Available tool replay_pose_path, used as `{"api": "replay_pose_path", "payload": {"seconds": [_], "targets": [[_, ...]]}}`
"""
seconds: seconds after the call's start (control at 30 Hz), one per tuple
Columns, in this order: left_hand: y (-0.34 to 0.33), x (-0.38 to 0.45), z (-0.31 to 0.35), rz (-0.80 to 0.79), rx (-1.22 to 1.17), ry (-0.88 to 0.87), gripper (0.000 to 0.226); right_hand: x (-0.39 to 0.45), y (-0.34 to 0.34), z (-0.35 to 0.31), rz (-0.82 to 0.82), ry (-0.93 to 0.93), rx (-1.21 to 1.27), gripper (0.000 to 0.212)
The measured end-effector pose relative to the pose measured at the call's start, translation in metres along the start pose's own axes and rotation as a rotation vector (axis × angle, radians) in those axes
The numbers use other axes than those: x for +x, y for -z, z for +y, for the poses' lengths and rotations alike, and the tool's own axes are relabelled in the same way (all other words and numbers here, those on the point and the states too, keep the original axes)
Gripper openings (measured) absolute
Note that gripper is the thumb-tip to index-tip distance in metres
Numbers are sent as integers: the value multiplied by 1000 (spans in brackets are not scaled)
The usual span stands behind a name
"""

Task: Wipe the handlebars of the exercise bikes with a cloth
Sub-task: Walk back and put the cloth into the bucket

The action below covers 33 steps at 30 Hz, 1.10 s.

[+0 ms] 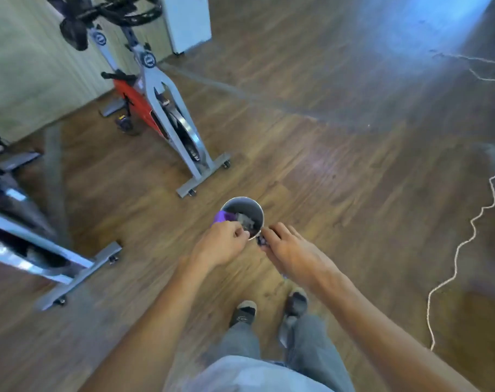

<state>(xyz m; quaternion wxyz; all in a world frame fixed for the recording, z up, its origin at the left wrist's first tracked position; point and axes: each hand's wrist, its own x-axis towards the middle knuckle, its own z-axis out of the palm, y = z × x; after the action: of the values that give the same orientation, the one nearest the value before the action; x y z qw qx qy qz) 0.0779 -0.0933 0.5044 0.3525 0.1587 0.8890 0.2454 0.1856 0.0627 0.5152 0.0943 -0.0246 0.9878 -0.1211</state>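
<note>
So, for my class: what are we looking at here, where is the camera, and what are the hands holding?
There is no machine: one wide-angle camera on a person's head looks down at their bare hands. The left hand holds a round grey metal cup with a purple cloth draped over its rim. The right hand pinches something small and dark beside the cup; it is too blurred to name. On the brown wooden floor stand a red and grey exercise bike, untouched, and a wavy white cord.
</note>
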Motion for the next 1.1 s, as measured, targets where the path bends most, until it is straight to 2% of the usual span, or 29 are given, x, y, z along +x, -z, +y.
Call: {"api": "replay_pose_path", "payload": {"seconds": [0.1,0.2,0.23,0.37,0.5,0.63,0.67,0.73,0.77,0.87,0.9,1.0,1.1], "targets": [[-18,34,-3,66,-90,123,34,41,-13,47,-81,91,100,31],[-41,67,-5,121,-215,265,27,84,-30,90,-139,184,143,27],[-50,77,-5,156,-253,304,28,96,-39,104,-221,192,192,26],[-90,119,0,221,-342,369,27,138,-87,159,-258,284,220,41],[-134,170,-5,292,-539,416,19,169,-135,190,-223,101,419,39],[-165,223,-10,291,-765,393,13,194,-169,202,-261,-126,670,25],[-170,235,-12,280,-882,394,20,200,-173,201,-285,-174,761,29],[-180,255,-19,268,-1115,408,49,212,-184,202,-393,-260,1059,41],[-185,263,-24,275,-1187,421,52,217,-193,204,-437,-326,1206,44],[-196,276,-41,324,-1332,466,21,227,-214,218,-399,-521,1464,31],[-197,278,-46,315,-1393,469,18,229,-218,223,-382,-557,1463,27],[-201,282,-61,254,-1446,436,18,232,-230,232,-496,-506,1258,42],[-204,287,-69,244,-1386,368,30,234,-240,235,-518,-472,1246,31]]}}
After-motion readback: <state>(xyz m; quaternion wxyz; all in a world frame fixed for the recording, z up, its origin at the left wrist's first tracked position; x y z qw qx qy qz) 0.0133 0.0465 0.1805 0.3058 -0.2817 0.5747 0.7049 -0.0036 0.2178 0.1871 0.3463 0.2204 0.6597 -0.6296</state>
